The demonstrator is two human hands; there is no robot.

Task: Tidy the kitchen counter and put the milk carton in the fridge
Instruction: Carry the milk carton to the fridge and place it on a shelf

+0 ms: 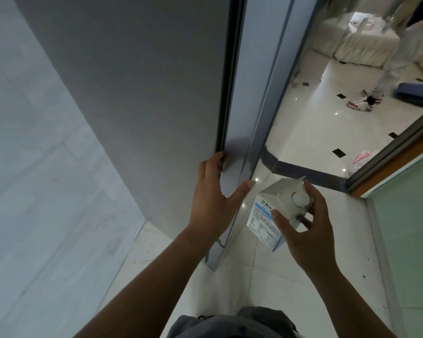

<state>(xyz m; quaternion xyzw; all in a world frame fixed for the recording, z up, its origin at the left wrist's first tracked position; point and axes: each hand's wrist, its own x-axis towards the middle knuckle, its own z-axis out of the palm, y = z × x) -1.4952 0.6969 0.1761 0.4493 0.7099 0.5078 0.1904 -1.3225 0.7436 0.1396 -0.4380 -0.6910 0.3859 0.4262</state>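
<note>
Head view, looking down. My left hand [211, 201] grips the vertical edge of the fridge door [137, 98]: the fingers [219, 159] curl round the dark edge strip and the thumb lies across the narrower grey-blue panel beside it. The door is a flat, matte grey slab, smooth and without markings; its edge shows a thin black seal and a folded metal profile that runs down to the floor [266, 276].

My right hand [303, 230] is closed on the carton [276, 211], held in the air just right of the door edge and apart from it. Thumb and fingertips pinch the upper part near the gable. The carton is a white, glossy paperboard box with a gable top and a round white screw cap [300, 198] on the sloped face. A small green logo sits above a blue band, and below it is a block of fine print, like a nutrition table; none of it is legible to me.

The floor is polished pale tile with small black diamond insets and a dark border strip. To the left is a wall [34, 167] of pale veined stone, to the right a frosted green glass panel [408, 240] in a wood-and-metal frame. A white plastic bag [362, 161] with red print lies on the tiles beyond. Another person's legs [386, 69] and sneakers show at upper right.
</note>
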